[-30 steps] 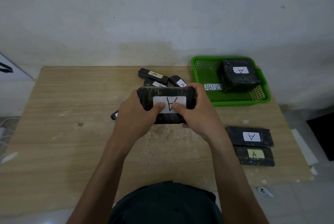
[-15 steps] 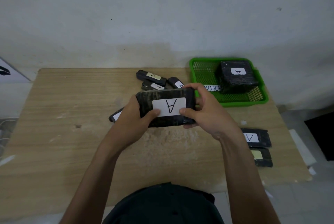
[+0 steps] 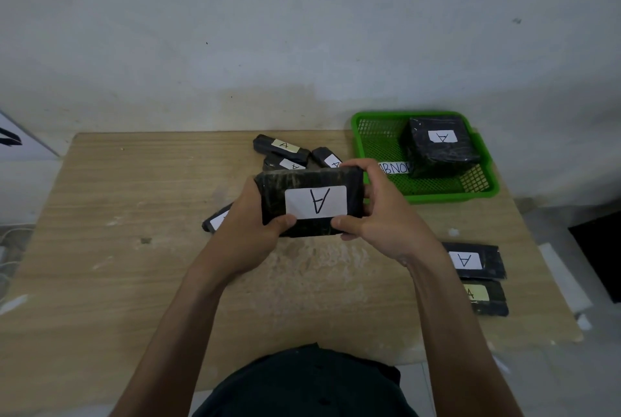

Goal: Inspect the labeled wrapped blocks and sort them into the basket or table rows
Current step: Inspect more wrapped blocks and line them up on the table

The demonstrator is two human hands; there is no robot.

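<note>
Stiff, probably weighty and film-slick, the wrapped block (image 3: 309, 181) suits end holds — left hand (image 3: 247, 231) curled round nine o'clock, right hand (image 3: 381, 225) round three o'clock.

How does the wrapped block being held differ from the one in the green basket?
The held block is gripped by the left hand and right hand; the basket block lies in the green basket. The held block is long; the basket block looks squarer and bulkier. Both are black-wrapped with white A labels.
</note>
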